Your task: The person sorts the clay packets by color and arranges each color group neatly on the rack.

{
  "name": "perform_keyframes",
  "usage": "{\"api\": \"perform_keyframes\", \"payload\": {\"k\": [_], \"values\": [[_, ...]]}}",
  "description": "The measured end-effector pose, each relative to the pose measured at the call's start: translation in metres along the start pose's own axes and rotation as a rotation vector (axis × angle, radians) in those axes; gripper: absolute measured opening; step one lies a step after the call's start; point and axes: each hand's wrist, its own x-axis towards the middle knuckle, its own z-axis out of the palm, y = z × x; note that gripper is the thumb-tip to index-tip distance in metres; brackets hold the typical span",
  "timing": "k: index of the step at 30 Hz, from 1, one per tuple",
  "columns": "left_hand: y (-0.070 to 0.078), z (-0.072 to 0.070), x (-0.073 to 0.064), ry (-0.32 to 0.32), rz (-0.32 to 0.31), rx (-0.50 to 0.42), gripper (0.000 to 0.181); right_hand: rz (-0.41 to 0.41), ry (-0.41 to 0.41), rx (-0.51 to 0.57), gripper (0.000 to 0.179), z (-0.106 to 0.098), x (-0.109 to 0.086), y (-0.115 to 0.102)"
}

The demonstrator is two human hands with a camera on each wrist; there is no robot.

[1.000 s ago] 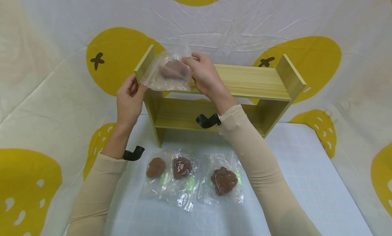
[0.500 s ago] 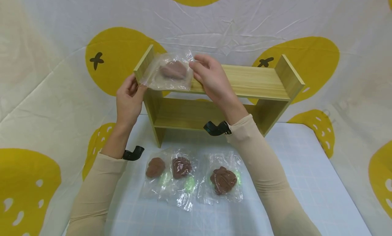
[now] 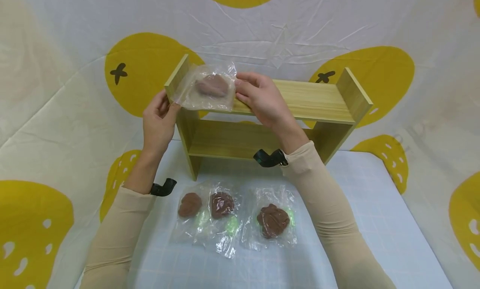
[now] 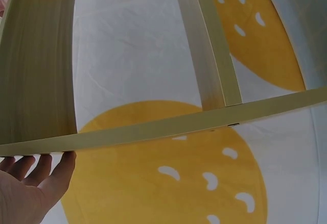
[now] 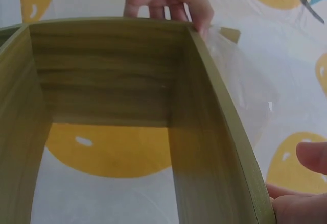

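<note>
Right hand (image 3: 264, 99) shifted rightward, relaxed beside one of four bagged lumps (image 3: 212, 85); left hand (image 3: 159, 120), loose-fingered, touches one shelf (image 3: 313, 98).

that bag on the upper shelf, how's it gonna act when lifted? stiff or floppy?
Probably floppy: the clear bag looks thin and creased. Its weight likely hangs unevenly, since the brown lump fills only part of it and may shift. Possibly slippery too, given the glossy highlights.
</note>
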Motion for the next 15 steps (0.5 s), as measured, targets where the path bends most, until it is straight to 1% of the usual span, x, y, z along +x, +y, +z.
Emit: {"api": "perform_keyframes", "payload": {"k": [4, 7, 12, 15], "values": [[0.018, 0.004, -0.006, -0.004, -0.010, 0.013, 0.040, 0.004, -0.019, 0.046, 0.048, 0.002, 0.002, 0.001], [0.030, 0.007, -0.011, -0.004, -0.022, 0.032, 0.040, 0.015, -0.020, 0.061, 0.049, 0.006, 0.005, 0.002], [0.031, 0.007, -0.012, -0.001, -0.023, 0.036, 0.040, 0.026, -0.023, 0.055, 0.050, 0.013, 0.009, 0.005], [0.024, 0.006, -0.010, -0.002, -0.017, 0.025, 0.040, 0.027, -0.030, 0.034, 0.049, 0.016, 0.010, 0.005]]}}
